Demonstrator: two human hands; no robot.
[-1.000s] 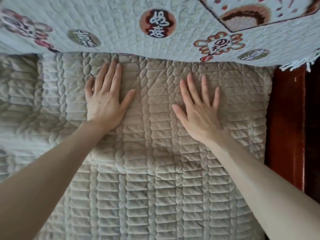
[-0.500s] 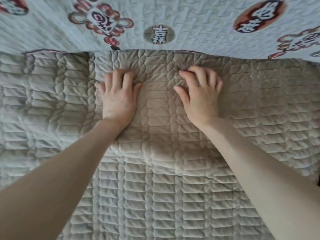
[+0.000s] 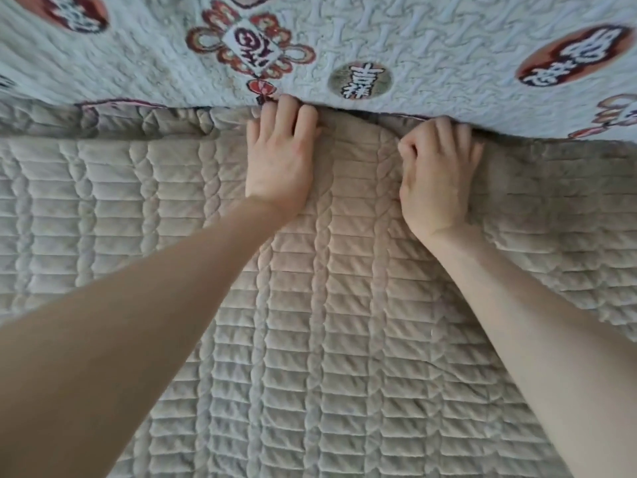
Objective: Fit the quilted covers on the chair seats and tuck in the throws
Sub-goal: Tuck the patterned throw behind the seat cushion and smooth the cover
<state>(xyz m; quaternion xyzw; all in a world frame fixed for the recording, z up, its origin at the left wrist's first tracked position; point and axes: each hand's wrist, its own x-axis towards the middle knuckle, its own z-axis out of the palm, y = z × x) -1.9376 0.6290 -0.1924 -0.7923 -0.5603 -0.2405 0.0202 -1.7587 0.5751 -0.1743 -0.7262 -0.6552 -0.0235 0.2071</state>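
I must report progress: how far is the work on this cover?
Done: the cover lies spread out, mostly smooth. In hand: the left hand, fingers curled, presses its back edge, and the right hand pinches it, at the crease under the throw. To do: further left, that edge is bunched in a fold, not yet tucked. Whether the throw is tucked cannot be judged.

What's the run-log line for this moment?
step: tucking | left hand: fingers curled into quilted cover at back seam | right hand: same | patterned throw: overhangs seam
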